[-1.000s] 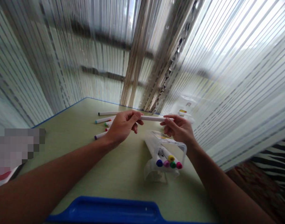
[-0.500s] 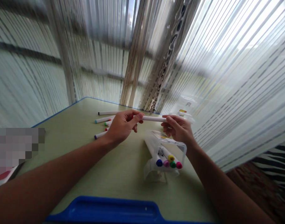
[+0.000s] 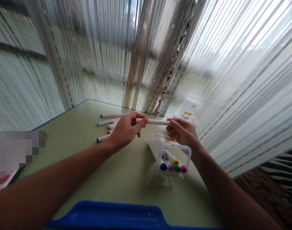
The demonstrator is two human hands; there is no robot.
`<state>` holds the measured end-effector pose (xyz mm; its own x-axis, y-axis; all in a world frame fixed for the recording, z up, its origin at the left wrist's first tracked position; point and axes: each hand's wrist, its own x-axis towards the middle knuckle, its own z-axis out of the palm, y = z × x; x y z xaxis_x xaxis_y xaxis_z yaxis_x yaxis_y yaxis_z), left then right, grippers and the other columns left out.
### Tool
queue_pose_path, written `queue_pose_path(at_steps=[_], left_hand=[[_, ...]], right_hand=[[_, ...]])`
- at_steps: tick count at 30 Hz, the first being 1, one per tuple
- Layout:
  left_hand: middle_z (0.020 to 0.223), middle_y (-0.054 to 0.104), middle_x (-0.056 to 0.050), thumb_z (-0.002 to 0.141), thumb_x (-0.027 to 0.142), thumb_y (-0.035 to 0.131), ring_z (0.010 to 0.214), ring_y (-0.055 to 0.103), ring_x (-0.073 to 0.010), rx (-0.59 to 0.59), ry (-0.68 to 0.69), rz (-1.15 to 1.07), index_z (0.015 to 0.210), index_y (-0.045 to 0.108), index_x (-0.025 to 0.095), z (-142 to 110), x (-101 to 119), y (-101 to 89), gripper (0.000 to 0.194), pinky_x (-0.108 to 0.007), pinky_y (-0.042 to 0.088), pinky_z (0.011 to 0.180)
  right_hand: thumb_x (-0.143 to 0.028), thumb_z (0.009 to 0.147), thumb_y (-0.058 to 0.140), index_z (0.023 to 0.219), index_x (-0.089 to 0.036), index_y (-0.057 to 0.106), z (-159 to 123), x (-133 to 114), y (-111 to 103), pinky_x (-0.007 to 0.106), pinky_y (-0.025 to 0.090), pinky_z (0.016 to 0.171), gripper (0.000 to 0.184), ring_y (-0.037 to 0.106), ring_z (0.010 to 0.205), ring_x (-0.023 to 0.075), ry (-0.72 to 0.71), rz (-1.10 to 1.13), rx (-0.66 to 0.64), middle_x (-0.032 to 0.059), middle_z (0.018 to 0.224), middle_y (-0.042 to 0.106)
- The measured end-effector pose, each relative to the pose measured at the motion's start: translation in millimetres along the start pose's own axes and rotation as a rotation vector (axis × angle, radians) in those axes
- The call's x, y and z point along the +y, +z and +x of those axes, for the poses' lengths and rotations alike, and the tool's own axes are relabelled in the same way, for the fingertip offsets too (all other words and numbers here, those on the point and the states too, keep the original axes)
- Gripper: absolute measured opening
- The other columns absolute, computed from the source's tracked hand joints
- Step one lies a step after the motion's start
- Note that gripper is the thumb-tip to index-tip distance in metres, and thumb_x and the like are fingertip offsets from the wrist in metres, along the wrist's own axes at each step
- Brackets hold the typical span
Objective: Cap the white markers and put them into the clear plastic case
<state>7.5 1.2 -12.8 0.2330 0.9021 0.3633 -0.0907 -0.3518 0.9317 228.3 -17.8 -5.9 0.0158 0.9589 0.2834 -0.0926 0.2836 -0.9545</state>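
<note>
A white marker [image 3: 158, 122] is held level between my two hands above the desk. My left hand [image 3: 128, 127] is closed on its left end, where a bit of red shows between the fingers. My right hand [image 3: 181, 130] pinches the right end between thumb and fingers. Below my right hand stands a clear plastic case [image 3: 157, 145], its open end facing me. Inside it lie several white markers with coloured ends, among them a yellow one [image 3: 175, 161] on top and a blue one [image 3: 163, 166]. My left hand partly hides several loose markers [image 3: 105, 123] on the desk.
The green desk top [image 3: 83, 166] has a blue rim and a blue molded tray [image 3: 114, 214] at its front edge. Another clear plastic piece [image 3: 192, 110] stands behind my right hand. String curtains [image 3: 107, 64] hang beyond the desk. A blurred-out object [image 3: 14, 156] lies at left.
Both hands stay on the marker in nearly the same place. A little more of its red end shows at my left fingers. The case and loose markers have not moved.
</note>
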Motion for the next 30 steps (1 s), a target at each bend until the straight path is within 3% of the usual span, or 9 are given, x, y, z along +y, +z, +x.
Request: queue_pose_path(at_steps=[4, 10, 17, 22, 30], left_hand=[[0.078, 0.067, -0.003, 0.085, 0.031, 0.067, 0.048, 0.051, -0.0067, 0.027, -0.043, -0.14, 0.095, 0.066, 0.012, 1.5, 0.2, -0.4, 0.022, -0.022, 0.049, 0.047], [0.079, 0.071, -0.007, 0.091, 0.023, 0.057, 0.047, 0.054, -0.008, 0.036, -0.124, -0.281, 0.097, 0.068, 0.01, 3.3, 1.6, -1.3, 0.018, -0.023, 0.05, 0.048], [0.075, 0.072, -0.007, 0.093, 0.021, 0.052, 0.046, 0.054, -0.009, 0.061, -0.124, -0.282, 0.1, 0.066, 0.01, 3.7, 1.9, -0.6, 0.019, -0.023, 0.049, 0.046], [0.072, 0.07, -0.005, 0.091, 0.027, 0.059, 0.045, 0.052, -0.0074, 0.043, -0.072, -0.174, 0.096, 0.067, 0.01, 2.8, 0.3, -1.5, 0.02, -0.021, 0.048, 0.045], [0.065, 0.066, -0.001, 0.071, 0.039, 0.082, 0.046, 0.054, -0.0073, 0.012, -0.015, -0.043, 0.091, 0.069, 0.01, 0.9, 1.5, -3.0, 0.038, -0.02, 0.046, 0.044]], right_hand=[[-0.039, 0.075, 0.078, 0.089, -0.018, 0.073, 1.4, -3.3, -1.2, 0.017, 0.038, 0.038, 0.025, 0.058, 0.046, 0.008, 0.035, 0.06, 0.0, 0.0016, 0.066, 0.071], [-0.035, 0.08, 0.069, 0.091, -0.016, 0.073, 3.3, -3.5, -3.6, 0.018, 0.039, 0.037, 0.023, 0.059, 0.046, 0.0099, 0.041, 0.116, -0.012, 0.004, 0.069, 0.074], [-0.032, 0.078, 0.066, 0.091, -0.015, 0.073, 3.4, -3.1, -4.4, 0.019, 0.04, 0.036, 0.022, 0.061, 0.045, 0.0116, 0.048, 0.119, 0.012, 0.0052, 0.07, 0.075], [-0.032, 0.073, 0.078, 0.089, -0.017, 0.075, 2.7, -1.3, -2.7, 0.017, 0.039, 0.036, 0.023, 0.06, 0.043, 0.0092, -0.008, 0.04, 0.016, 0.004, 0.067, 0.075], [-0.034, 0.067, 0.087, 0.083, -0.016, 0.075, 1.2, 1.3, 0.2, 0.017, 0.04, 0.037, 0.027, 0.058, 0.042, 0.0082, -0.056, -0.07, 0.027, 0.0009, 0.058, 0.07]])
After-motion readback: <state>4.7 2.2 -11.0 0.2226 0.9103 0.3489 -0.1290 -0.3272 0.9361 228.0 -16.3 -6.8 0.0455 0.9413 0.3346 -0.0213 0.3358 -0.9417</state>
